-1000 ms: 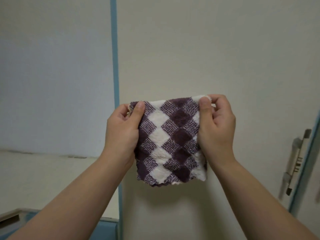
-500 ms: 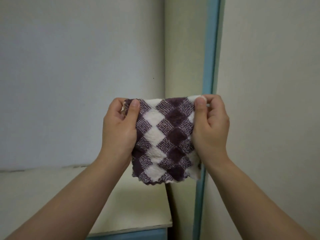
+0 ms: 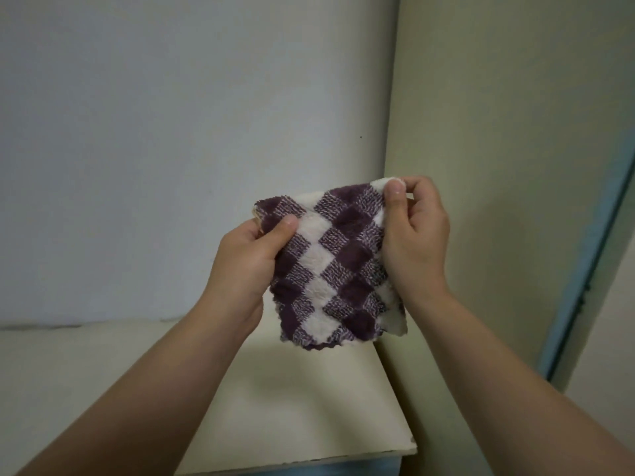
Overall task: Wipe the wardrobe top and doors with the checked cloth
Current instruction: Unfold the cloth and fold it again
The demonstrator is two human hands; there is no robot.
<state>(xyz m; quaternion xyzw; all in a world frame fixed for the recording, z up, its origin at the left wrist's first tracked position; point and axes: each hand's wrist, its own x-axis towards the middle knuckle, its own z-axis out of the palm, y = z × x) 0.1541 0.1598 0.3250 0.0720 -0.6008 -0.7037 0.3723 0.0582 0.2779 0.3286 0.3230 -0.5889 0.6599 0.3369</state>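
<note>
A person's left hand (image 3: 245, 259) and right hand (image 3: 414, 235) are pinching the checked cloth (image 3: 335, 266) taut above the cream wardrobe top (image 3: 302, 407), newly swung into view, readying wiping.

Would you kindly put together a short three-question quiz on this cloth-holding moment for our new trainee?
1. True or false: the checked cloth is pressed flat on the cream top surface.
2. Which hand pinches the cloth's higher corner: A) left hand B) right hand?
3. Fill in: the cloth's checks are white and ____.

Key: 1. False; it is held in the air by both hands. 2. B. 3. purple.
</note>
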